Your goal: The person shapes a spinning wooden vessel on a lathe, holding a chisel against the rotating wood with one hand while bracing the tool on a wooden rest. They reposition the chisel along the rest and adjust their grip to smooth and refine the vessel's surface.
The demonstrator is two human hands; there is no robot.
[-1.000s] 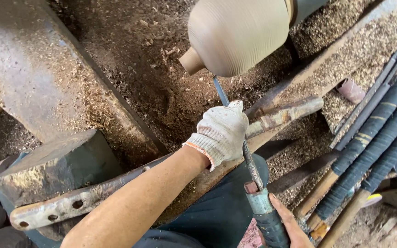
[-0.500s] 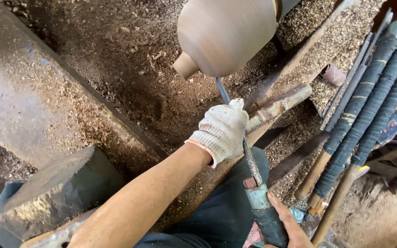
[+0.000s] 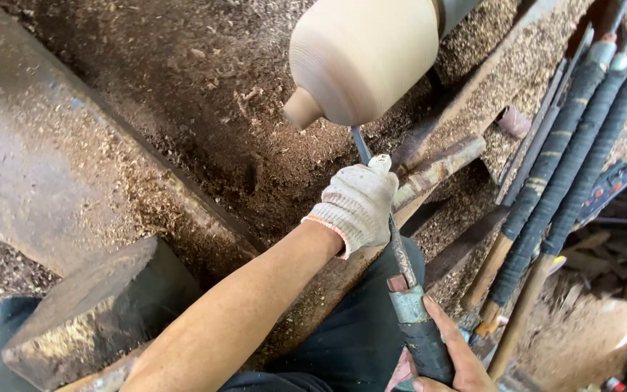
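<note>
A pale wooden workpiece (image 3: 364, 54) with a small knob at its left end sits on a lathe at the top. A long metal chisel (image 3: 400, 254) points up to its underside. My left hand (image 3: 357, 203), in a white knit glove, grips the chisel shaft and presses it on a rusty tool rest bar (image 3: 440, 167). My right hand (image 3: 451, 356), bare, holds the chisel's taped handle (image 3: 419, 334) at the bottom edge.
Several long tools with wrapped handles (image 3: 567, 160) lean at the right. A heavy sawdust-covered beam (image 3: 45, 160) runs along the left, with a dark wooden block (image 3: 96, 312) below it. Sawdust covers the ground (image 3: 205, 94).
The view has shifted slightly, so the workpiece sits a little further right. Both hands keep the same grip on the chisel against the workpiece.
</note>
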